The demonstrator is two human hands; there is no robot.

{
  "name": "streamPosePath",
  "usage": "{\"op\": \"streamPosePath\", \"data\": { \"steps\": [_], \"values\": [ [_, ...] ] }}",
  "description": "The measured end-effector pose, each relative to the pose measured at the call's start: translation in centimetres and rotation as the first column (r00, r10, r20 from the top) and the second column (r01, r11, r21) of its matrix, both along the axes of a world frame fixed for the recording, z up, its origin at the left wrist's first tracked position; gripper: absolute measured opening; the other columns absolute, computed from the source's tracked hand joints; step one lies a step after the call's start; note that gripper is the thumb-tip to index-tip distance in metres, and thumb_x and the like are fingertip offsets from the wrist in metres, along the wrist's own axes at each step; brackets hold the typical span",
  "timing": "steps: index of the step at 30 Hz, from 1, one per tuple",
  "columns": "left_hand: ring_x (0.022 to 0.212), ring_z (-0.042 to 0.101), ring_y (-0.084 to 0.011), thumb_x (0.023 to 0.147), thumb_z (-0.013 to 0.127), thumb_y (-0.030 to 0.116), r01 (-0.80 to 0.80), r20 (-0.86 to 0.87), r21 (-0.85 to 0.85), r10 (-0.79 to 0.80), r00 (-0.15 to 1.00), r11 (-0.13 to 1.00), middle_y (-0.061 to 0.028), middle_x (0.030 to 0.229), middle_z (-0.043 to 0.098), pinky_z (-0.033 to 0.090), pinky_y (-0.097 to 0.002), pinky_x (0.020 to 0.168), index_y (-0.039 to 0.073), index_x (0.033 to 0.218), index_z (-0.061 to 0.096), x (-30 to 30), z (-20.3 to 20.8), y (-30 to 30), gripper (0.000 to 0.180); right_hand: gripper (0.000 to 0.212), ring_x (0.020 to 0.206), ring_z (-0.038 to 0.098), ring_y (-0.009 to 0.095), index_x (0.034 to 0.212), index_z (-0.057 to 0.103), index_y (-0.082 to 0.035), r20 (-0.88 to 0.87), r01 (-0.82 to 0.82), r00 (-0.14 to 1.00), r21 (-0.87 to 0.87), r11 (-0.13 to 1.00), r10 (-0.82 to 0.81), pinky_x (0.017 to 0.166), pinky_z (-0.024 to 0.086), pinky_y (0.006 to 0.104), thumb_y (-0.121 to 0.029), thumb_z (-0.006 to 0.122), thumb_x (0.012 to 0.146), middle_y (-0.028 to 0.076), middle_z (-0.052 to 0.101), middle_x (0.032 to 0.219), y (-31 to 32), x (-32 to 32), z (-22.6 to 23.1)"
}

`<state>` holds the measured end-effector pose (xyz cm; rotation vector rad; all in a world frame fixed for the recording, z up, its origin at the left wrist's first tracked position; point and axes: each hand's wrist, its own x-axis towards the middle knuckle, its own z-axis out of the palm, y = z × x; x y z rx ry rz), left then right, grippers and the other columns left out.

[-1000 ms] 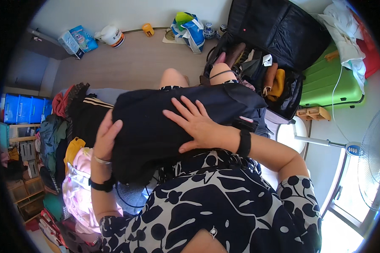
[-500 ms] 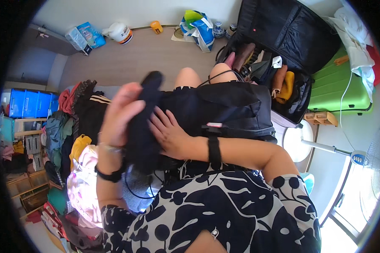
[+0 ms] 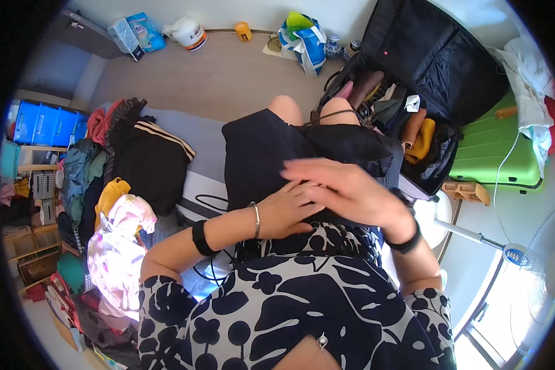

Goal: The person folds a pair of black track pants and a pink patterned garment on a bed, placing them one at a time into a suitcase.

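Note:
A black garment (image 3: 256, 145) lies spread over my lap, its left part fairly smooth. My left hand (image 3: 290, 213) rests on its near part with fingers stretched to the right. Over the left fingertips comes my right hand (image 3: 351, 194), slightly blurred, its fingers pointing left and extended. The two hands overlap, and neither visibly grips the cloth. Beneath them, part of the garment is hidden. A black bag-like piece (image 3: 370, 148) with straps lies on the right side of my lap; where it meets the garment is hard to make out.
Left of me lie black trousers with pale stripes (image 3: 160, 139), a pink-and-white cloth (image 3: 120, 253) and heaped clothes. An open black suitcase (image 3: 438, 55) with rolled clothing stands at the far right, beside a green suitcase (image 3: 499, 148). A white fan (image 3: 539, 253) stands at the right edge.
My left hand has let go of the lifted dark cloth and moved right, down onto the garment. The cloth now lies flat. My right hand has shifted right and lies over the left fingers.

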<state>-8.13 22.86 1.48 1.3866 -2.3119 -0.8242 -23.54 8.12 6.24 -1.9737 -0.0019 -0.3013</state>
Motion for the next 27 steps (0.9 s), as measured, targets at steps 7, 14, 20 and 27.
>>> {"op": "streamPosePath", "data": {
  "steps": [7,14,20,27],
  "values": [
    [0.09,0.06,-0.023,0.083,0.061,0.002,-0.819,-0.321,-0.131,0.757,0.569,0.559,-0.0098,0.098,0.063,0.047,-0.0323,0.079,0.004,0.099,0.063,4.3,2.4,4.5,0.016,0.075,0.14,0.02,0.04,0.148,0.02,-0.007,-0.199,0.075,0.964,-0.43,0.9,-0.175,0.111,0.022,0.0515,-0.036,0.056,0.09,0.02,0.019,0.152,2.9,5.0,-10.7],
    [0.103,0.056,-0.0142,0.088,0.06,0.007,-0.773,-0.339,0.541,0.927,0.159,0.331,-0.0116,0.116,0.058,0.047,-0.0287,0.088,-0.004,0.134,0.041,6.4,0.4,4.8,0.051,0.081,0.138,0.018,0.047,0.146,0.015,0.0,-0.159,0.203,0.954,-0.282,0.938,-0.254,0.112,0.019,0.0508,-0.035,0.058,0.088,0.032,0.014,0.148,4.9,5.0,-12.4],
    [0.099,0.058,-0.0127,0.088,0.063,0.008,-0.664,-0.491,0.369,0.743,0.454,0.65,-0.0102,0.117,0.057,0.048,-0.0267,0.085,0.0,0.13,0.049,4.7,3.7,-0.1,0.045,0.086,0.143,0.011,0.033,0.146,-0.012,-0.003,-0.023,0.148,0.986,0.563,0.813,-0.164,0.116,0.011,0.0384,0.003,0.046,0.083,0.027,0.015,0.15,6.0,6.1,-12.2],
    [0.134,0.035,-0.0326,0.089,0.058,0.029,-0.288,-0.215,-0.051,0.271,0.938,0.956,-0.0175,0.144,0.037,0.023,-0.0468,0.111,0.0,0.139,0.038,-0.5,2.3,-3.6,0.062,0.041,0.108,0.059,0.034,0.118,0.058,-0.004,-0.219,0.248,0.952,0.143,0.958,-0.214,0.092,0.047,0.0377,-0.016,0.065,0.079,0.02,0.061,0.116,-0.2,-3.5,-8.3]
  ]
}}
